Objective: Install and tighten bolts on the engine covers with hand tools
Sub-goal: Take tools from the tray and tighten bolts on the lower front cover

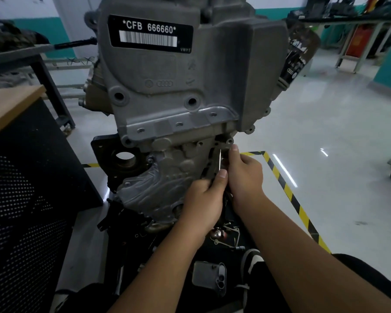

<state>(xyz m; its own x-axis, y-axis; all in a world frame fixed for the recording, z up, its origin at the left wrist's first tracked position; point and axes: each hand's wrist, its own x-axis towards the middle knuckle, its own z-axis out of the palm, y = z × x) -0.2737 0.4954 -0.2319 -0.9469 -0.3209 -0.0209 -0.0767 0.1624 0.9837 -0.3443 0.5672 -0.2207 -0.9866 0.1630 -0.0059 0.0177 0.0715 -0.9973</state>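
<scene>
Our left hand [203,199]: fingers curled, gripping the thin tool [219,161].
Our right hand [244,175]: fingers pinching at the engine cover [167,168]'s right edge.

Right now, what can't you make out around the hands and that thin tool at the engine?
- Head view: the tip of the thin tool and any bolt it meets, hidden behind the right hand and dark casting.
- Its handle, covered by the left hand.
- Small parts on the floor, too small and dark to identify.
- The engine top, cut off by the upper edge.
- The far bench, blurred.
</scene>
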